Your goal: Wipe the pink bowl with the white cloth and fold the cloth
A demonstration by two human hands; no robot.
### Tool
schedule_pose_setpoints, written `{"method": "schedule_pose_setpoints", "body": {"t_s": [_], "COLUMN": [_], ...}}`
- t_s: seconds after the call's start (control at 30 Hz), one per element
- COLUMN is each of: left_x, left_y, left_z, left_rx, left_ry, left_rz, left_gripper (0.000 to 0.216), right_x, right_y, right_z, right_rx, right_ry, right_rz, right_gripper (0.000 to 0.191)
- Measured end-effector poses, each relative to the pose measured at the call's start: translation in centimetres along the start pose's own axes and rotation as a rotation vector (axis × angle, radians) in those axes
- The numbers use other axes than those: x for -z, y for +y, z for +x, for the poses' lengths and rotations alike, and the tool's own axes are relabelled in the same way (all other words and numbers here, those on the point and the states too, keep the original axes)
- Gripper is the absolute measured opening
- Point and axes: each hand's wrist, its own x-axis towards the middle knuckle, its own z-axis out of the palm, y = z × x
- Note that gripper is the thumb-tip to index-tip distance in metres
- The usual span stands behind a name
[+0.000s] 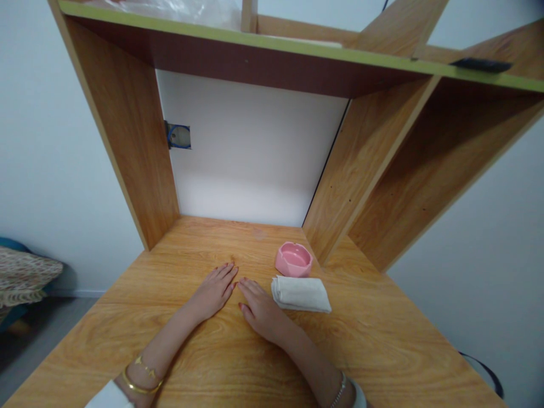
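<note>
Both of my hands lie palm down on the wooden desk (pixel 204 368), close to each other near its middle. My left hand (pixel 215 292) is flat with its fingers stretched forward, holding nothing. My right hand (pixel 261 311) also rests flat, fingers pointing forward and left, with nothing under it that I can see. Just right of my right hand lies a folded white cloth (pixel 301 293). Behind the cloth, almost touching it, stands a pink angular ashtray (pixel 294 259) with nothing visible inside.
Wooden side panels (pixel 123 124) and a divider (pixel 365 164) rise at the desk's back. An overhead shelf (pixel 255 62) holds clear plastic (pixel 178 11) and a black object (pixel 482 65). An uncovered wall box (pixel 179 136) shows in the back wall. Patterned fabric (pixel 25 275) is at far left.
</note>
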Motion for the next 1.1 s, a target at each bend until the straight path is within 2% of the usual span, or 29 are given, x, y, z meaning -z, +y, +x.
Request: {"method": "schedule_pose_setpoints", "body": {"t_s": [0.4,1.1], "left_x": [-0.34,0.17], "left_y": [-0.30,0.24], "left_z": [-0.03,0.05], "left_rx": [-0.011,0.016], "left_ry": [0.023,-0.022], "left_rz": [-0.006,0.010], "left_gripper": [0.046,0.047], "right_x": [-0.25,0.04], "right_y": [0.19,-0.12], "right_z": [-0.09,0.03], "right_rx": [0.009,-0.008], "right_ry": [-0.002,-0.030], "right_rz": [-0.024,-0.030], "right_gripper": [0.046,0.048]}}
